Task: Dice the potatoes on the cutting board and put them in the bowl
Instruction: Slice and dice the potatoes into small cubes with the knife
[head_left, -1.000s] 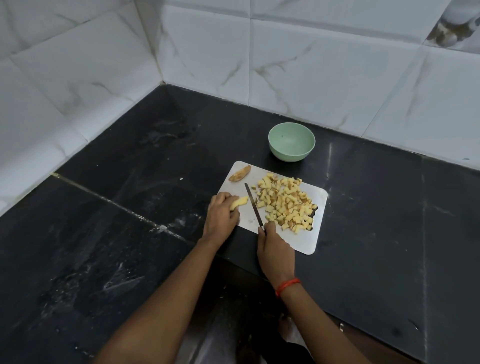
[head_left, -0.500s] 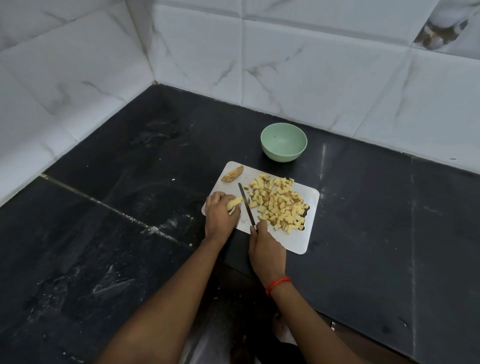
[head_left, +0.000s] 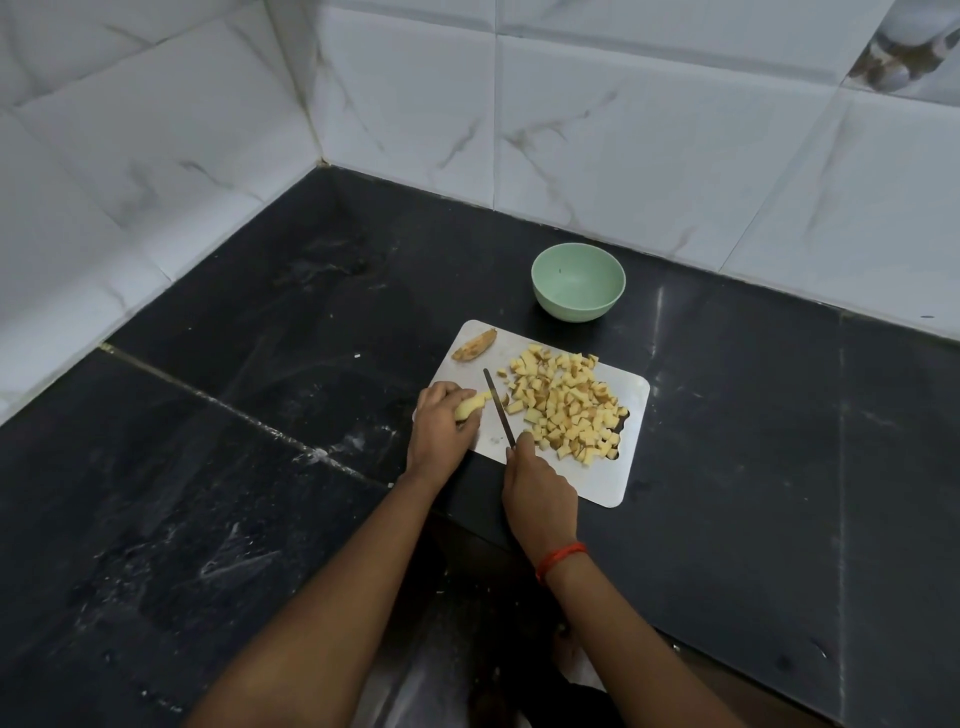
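Left hand (head_left: 441, 421) is at the near-left corner of the cutting board (head_left: 613, 478), fingers (head_left: 440, 391) curled over a potato piece (head_left: 471, 405) and pinching it down; its cut end pokes out toward the blade. Right hand (head_left: 537, 499) grips the knife (head_left: 498, 405) handle, fingers wrapped round it, forefinger up near the blade's base. The blade lies along the board just right of the piece; can't tell if the edge touches the board.

Diced pile (head_left: 566, 410) covers the board's middle and right. A brown end slice (head_left: 474, 345) sits alone at the far-left corner. The bowl (head_left: 571, 309) stands on the desk (head_left: 260, 467) just beyond the board, no potato visible in it.

Handling, as a judgement:
- The piece is raw, so likely firm and stiff, light, with a wet, slippery cut face.
- It is small and rounded, so it may roll. Better held from the top and back, fingertips tucked away from the blade.
- The cubes are light and loose and will scatter if pushed fast. Scoop them with hand and blade, or tip the board over the bowl.
- The board looks thin and may slide on the smooth desk.

Dicing looks nearly done; the transfer has not started.
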